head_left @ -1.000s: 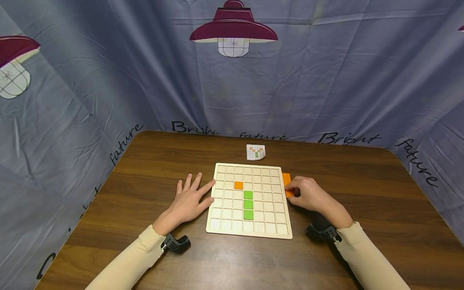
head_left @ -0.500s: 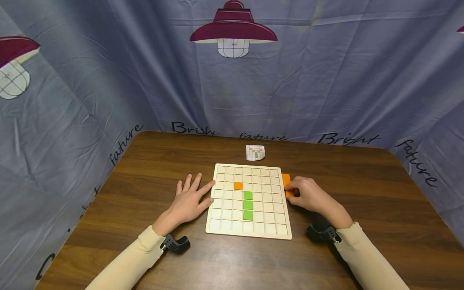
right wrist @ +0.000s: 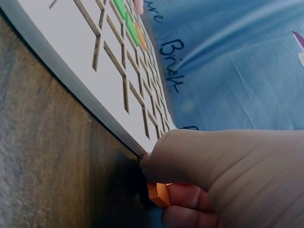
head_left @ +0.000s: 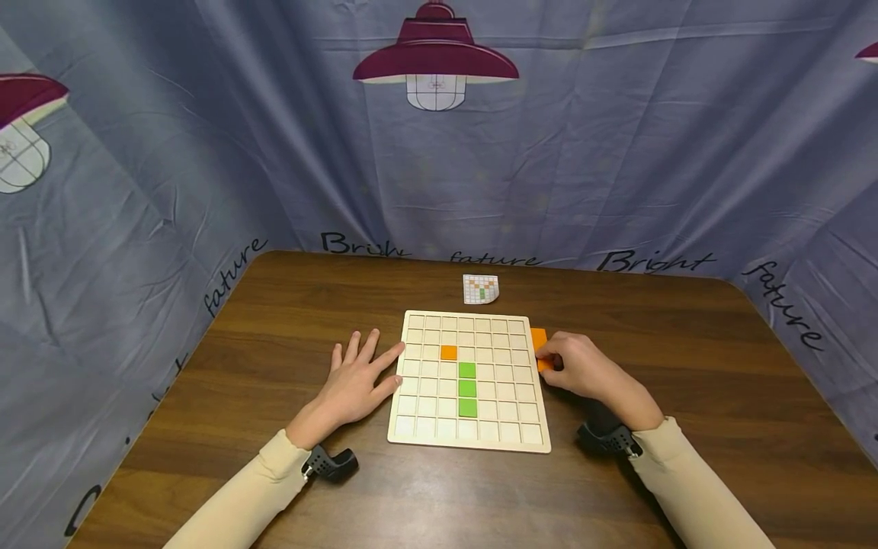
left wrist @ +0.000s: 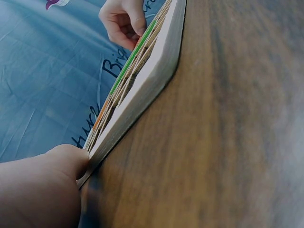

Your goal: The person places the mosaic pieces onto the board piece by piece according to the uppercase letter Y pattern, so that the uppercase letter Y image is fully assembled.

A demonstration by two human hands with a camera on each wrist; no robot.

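From my end I take the pale wooden grid board (head_left: pixel 426 408) as my landmark; it lies flat on the brown wood-grain table (head_left: pixel 439 507), between the two hands. On the board's right edge I have the right hand (head_left: pixel 581 366) with its thumb and fingers curled round an orange block (right wrist: pixel 158 195), grasping it just beside the rim; the fingers hide much of it, and I cannot tell whether it is one piece or several. Part of it shows past the fingertips, along the board's right edge toward the far corner. At the board's left edge I see the left hand (head_left: pixel 351 387) gripping nothing: its fingers are straight and spread, palm down, with the thumb and index finger touching the rim. Inside the board, three green tiles (head_left: pixel 467 389) sit one behind another in the middle column, and a single orange tile (head_left: pixel 449 353) sits one row farther back and one column to their left. Just beyond the board's far edge I find a small paper (head_left: pixel 478 288) printed with a grid of orange and green squares, one corner curling up. Both cream sleeves (head_left: pixel 693 480) reach in from the board's near side, and well behind the board hangs a blue-grey curtain (head_left: pixel 549 168) with dark red lamps (head_left: pixel 435 61) and black handwriting-style lettering.
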